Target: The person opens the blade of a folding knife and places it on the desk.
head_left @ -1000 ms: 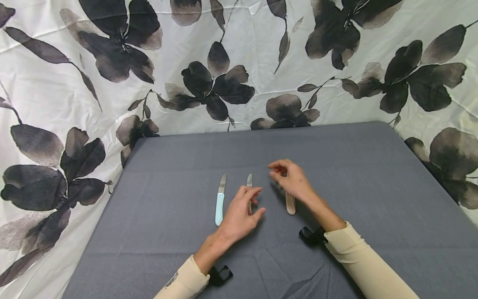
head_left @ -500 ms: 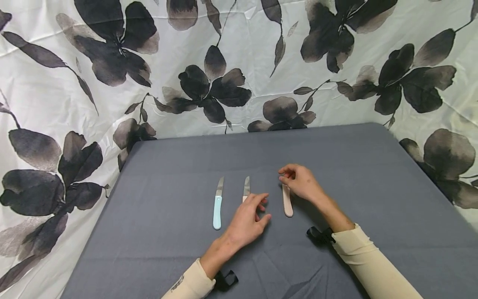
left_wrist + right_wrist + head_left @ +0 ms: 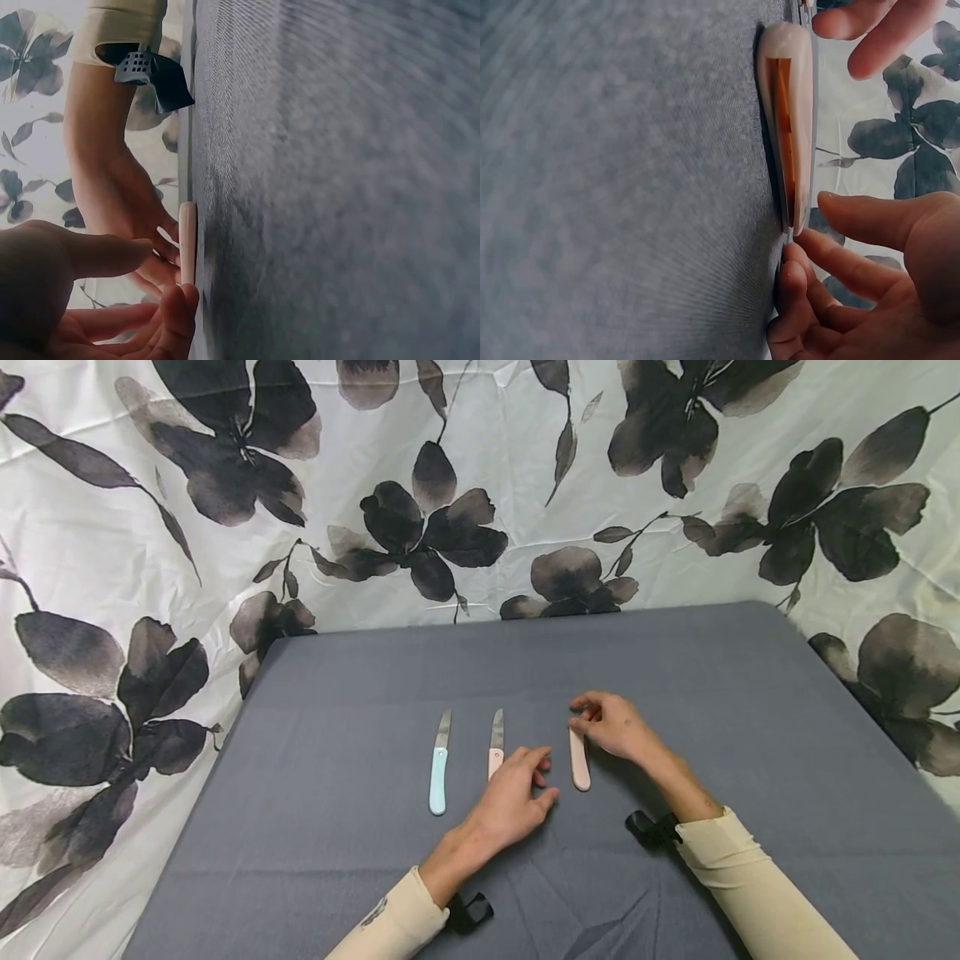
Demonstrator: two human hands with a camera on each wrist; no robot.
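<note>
Three small knives lie side by side, blades away from me. The light-blue-handled knife [image 3: 438,768] is fully visible on the left. My left hand [image 3: 512,797], fingers loosely bent, hides the lower handle of the middle, pink-handled knife [image 3: 496,756] and holds nothing. On the right lies a second pink-handled knife [image 3: 580,764]; my right hand [image 3: 615,724] covers its blade in the head view. In the right wrist view, that knife's handle [image 3: 802,112] shows an orange slot, and my right fingertips [image 3: 793,277] are at its blade end, with the thumb apart.
Grey cloth covers the table [image 3: 337,693], with creases near the front. A white fabric backdrop [image 3: 315,577] with dark flowers stands behind and beside it. Black wrist camera mounts [image 3: 471,914] sit under both cream sleeves [image 3: 750,877].
Both hands have shifted to the right. More of the middle knife and the right knife's handle now shows. The three knives keep their places on the cloth.
</note>
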